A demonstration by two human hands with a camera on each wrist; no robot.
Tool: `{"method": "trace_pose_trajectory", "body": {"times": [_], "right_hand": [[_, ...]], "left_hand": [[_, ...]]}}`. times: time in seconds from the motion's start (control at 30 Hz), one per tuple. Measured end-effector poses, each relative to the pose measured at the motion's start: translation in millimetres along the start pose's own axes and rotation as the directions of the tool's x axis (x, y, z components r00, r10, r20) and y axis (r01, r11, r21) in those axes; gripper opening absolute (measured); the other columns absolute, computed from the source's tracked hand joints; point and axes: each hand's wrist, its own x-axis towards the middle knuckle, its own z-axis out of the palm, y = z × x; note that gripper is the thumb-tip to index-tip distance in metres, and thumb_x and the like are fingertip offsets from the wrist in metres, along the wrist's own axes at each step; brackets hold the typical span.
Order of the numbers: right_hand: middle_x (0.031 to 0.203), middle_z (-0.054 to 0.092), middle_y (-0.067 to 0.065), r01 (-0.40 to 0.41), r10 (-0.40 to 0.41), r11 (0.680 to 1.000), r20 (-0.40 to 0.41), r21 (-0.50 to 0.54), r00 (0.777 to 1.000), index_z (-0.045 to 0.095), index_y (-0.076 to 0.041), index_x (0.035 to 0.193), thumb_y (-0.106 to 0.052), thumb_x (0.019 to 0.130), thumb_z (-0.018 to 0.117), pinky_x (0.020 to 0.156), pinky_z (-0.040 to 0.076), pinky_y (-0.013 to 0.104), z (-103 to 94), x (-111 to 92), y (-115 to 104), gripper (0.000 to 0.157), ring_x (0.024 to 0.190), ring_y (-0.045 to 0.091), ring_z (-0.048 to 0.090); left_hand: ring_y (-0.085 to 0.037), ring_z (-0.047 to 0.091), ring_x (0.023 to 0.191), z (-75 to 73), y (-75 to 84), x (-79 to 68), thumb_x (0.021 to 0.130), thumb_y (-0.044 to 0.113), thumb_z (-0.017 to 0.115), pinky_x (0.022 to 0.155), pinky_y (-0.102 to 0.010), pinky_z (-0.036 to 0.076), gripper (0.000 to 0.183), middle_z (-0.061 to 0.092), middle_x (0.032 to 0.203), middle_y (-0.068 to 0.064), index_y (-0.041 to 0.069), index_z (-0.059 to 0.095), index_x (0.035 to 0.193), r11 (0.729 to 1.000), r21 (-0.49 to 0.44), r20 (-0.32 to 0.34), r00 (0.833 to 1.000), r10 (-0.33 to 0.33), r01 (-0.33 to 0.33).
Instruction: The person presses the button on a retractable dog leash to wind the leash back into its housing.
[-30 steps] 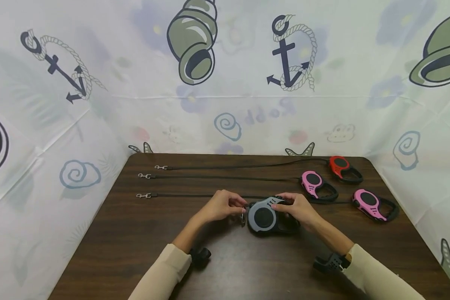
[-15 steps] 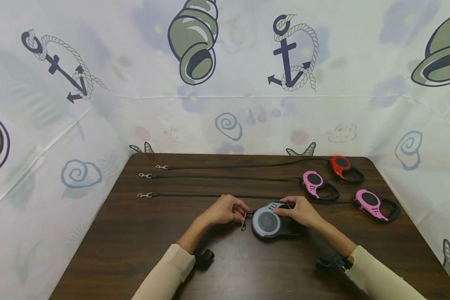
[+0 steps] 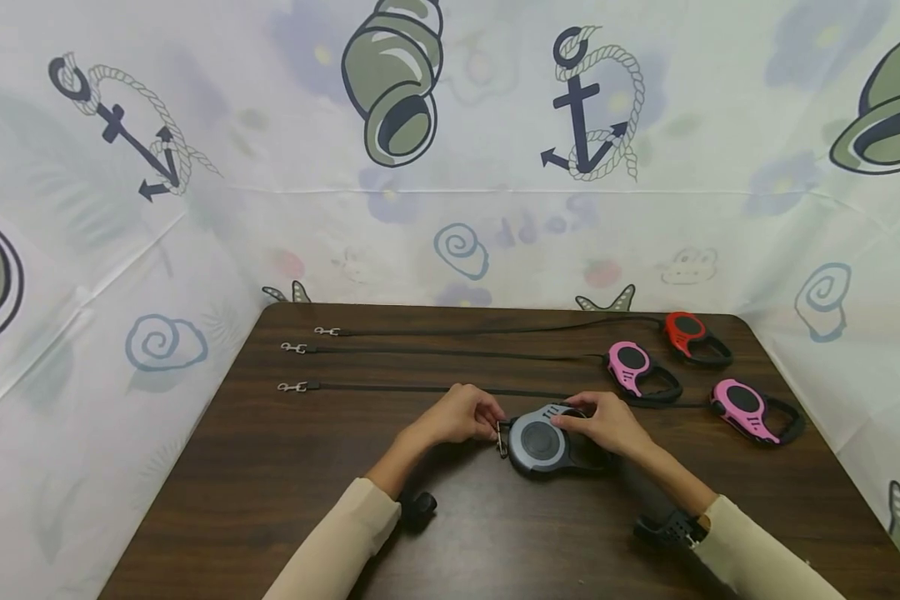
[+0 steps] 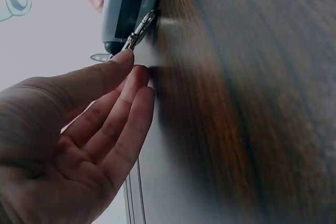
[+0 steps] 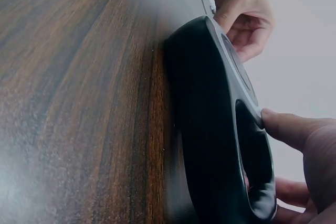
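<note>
A grey and black retractable dog leash (image 3: 540,440) sits at the middle of the table. My right hand (image 3: 615,425) holds it by the handle end; in the right wrist view the thumb (image 5: 278,124) presses the grey face, with other fingers partly hidden behind the handle. A metal snap hook (image 4: 139,32) sticks out at the leash's left end. My left hand (image 3: 461,414) pinches it at its base between thumb and index finger, the other fingers loosely bent. In the left wrist view the hook points away beside the casing.
Behind lie a red leash (image 3: 697,337), a pink leash (image 3: 632,358) and another pink leash (image 3: 742,400), cords drawn out leftward. Their snap hooks (image 3: 294,387) rest at the left of the brown table (image 3: 270,500). Printed cloth (image 3: 480,108) surrounds the table.
The grey leash came slightly nearer to me and lies flatter. My left hand drew the snap hook a little away from the casing, then moved it back right, close against it.
</note>
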Motion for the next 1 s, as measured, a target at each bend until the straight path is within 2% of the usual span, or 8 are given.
{"method": "trace_pose_trajectory", "body": {"times": [0.13,0.33,0.5,0.73,0.87,1.0], "right_hand": [[0.109,0.076,0.009,-0.011,0.011,1.0,-0.026,-0.015,1.0,0.079,-0.005,0.118,-0.047,0.089,0.084,0.082,0.05,0.038,0.3,-1.4,1.5,0.052,0.092,0.021,0.062],[0.109,0.077,0.007,-0.026,0.024,0.999,-0.06,-0.031,0.998,0.079,-0.007,0.117,-0.051,0.088,0.083,0.083,0.052,0.039,0.7,-4.7,5.1,0.053,0.093,0.02,0.064],[0.101,0.076,0.003,-0.028,0.026,0.999,-0.083,-0.019,0.996,0.08,-0.008,0.115,-0.05,0.088,0.084,0.075,0.048,0.034,-0.2,-6.4,7.8,0.05,0.086,0.018,0.06],[0.092,0.073,0.0,-0.001,0.001,1.0,-0.095,0.001,0.995,0.081,-0.009,0.112,-0.048,0.089,0.084,0.069,0.046,0.029,-4.7,-9.4,8.7,0.045,0.079,0.015,0.059],[0.095,0.076,-0.001,0.012,-0.014,1.0,-0.119,-0.019,0.993,0.081,-0.011,0.111,-0.048,0.09,0.083,0.072,0.049,0.029,-8.9,-11.9,10.8,0.043,0.082,0.013,0.062],[0.097,0.076,0.0,0.045,-0.051,0.998,-0.138,-0.045,0.989,0.08,-0.011,0.115,-0.047,0.09,0.084,0.076,0.051,0.029,-14.9,-15.0,12.0,0.043,0.086,0.014,0.065]], "left_hand": [[-0.004,0.072,0.074,2.1,0.0,4.5,0.084,-0.005,0.085,0.063,-0.019,0.056,0.021,0.08,0.087,-0.004,0.005,0.081,0.103,0.999,0.044,-0.014,1.0,0.009,-0.008],[-0.002,0.071,0.073,3.8,0.3,8.6,0.083,-0.005,0.086,0.063,-0.018,0.056,0.023,0.08,0.087,-0.002,0.005,0.082,0.104,0.998,0.061,-0.027,1.0,0.012,-0.01],[-0.003,0.071,0.076,3.1,-0.2,9.6,0.084,-0.004,0.086,0.065,-0.018,0.056,0.025,0.08,0.093,-0.004,0.006,0.082,0.106,0.998,0.067,-0.036,0.999,0.018,-0.015],[-0.009,0.075,0.082,0.0,-1.2,6.8,0.084,-0.006,0.085,0.07,-0.018,0.057,0.028,0.079,0.1,-0.007,0.003,0.079,0.11,0.999,0.045,-0.04,0.999,0.023,-0.021],[-0.013,0.076,0.084,-2.3,-2.1,2.9,0.084,-0.006,0.085,0.072,-0.019,0.057,0.029,0.079,0.102,-0.008,0.002,0.079,0.112,0.998,0.048,-0.043,0.998,0.035,-0.032],[-0.012,0.075,0.084,-6.9,-4.6,-4.0,0.086,-0.003,0.084,0.074,-0.02,0.058,0.029,0.079,0.103,-0.009,0.004,0.078,0.114,0.997,0.075,-0.051,0.998,0.039,-0.035]]}}
